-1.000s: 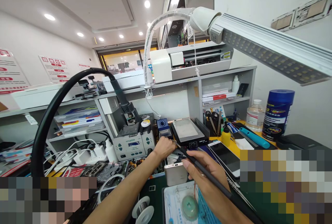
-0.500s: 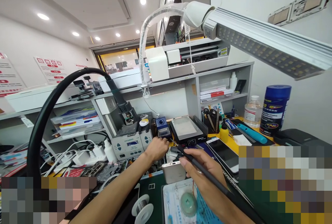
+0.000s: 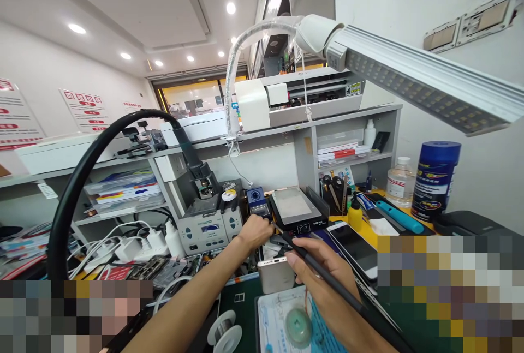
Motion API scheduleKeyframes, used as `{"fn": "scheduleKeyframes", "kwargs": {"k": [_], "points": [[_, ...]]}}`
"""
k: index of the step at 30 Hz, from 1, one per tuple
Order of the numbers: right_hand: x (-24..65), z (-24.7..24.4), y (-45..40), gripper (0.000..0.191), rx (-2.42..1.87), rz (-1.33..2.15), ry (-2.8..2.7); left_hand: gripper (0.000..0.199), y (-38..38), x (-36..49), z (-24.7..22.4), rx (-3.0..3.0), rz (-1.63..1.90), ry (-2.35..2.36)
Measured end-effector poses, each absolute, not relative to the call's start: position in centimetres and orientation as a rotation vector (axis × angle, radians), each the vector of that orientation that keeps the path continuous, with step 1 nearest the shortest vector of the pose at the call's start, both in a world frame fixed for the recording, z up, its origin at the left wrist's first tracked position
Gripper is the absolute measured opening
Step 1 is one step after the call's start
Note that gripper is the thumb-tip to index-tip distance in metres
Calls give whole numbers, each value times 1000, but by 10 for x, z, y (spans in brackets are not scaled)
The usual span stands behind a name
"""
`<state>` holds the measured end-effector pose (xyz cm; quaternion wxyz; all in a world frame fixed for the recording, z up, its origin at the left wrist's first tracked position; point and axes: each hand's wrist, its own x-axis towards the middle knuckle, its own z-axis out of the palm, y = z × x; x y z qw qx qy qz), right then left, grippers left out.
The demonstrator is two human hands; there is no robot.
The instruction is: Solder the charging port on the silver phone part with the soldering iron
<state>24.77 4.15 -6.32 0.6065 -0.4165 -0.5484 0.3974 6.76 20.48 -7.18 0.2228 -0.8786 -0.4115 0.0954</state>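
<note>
My left hand [image 3: 256, 231] reaches forward to the front of a small blue stand [image 3: 256, 196] with a round hole. Its fingers are curled closed, and what they hold, if anything, is hidden. In my right hand [image 3: 321, 263] is a long black pen-shaped tool [image 3: 333, 282], slanting with its thin front end towards my left fingers. Below that end a gold phone [image 3: 276, 276] stands on edge, its port side up, close to my right thumb; I cannot tell whether the thumb touches it. A pale green round object [image 3: 298, 327] lies on a printed pad [image 3: 275, 317] nearer me.
A solder spool [image 3: 225, 333] lies at the front. Behind are a grey control unit [image 3: 209, 233] and a flat heating plate [image 3: 295, 205]. Right of my hand lies a white phone [image 3: 354, 246]. A black arched hose [image 3: 88, 165] rises at left; a lamp [image 3: 417, 77] hangs overhead.
The whole view has shifted slightly, with everything a little lower. My left hand has turned slightly and its fingers come nearer the black tool's front end. My right hand keeps its grip.
</note>
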Motion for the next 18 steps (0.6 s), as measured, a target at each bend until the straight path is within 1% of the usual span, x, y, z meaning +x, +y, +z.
{"fn": "scheduleKeyframes", "kwargs": {"k": [5,9,11,14,16,18], "points": [[247,-61,40,34,-971,899,-1278,33,190,55,-63,-2468,152,-1023],[248,-56,37,34,-976,899,-1283,32,154,24,-49,-2519,2,-1047],[248,-54,36,33,-979,901,-1288,30,126,5,-43,-2501,-101,-1179],[248,-52,35,32,-978,907,-1301,19,71,-21,-35,-2391,-322,-1477],[248,-51,34,31,-976,910,-1313,27,32,-33,-33,-2329,-477,-1668],[248,-50,33,31,-974,910,-1323,28,-3,-40,-37,-2324,-580,-1817]]}}
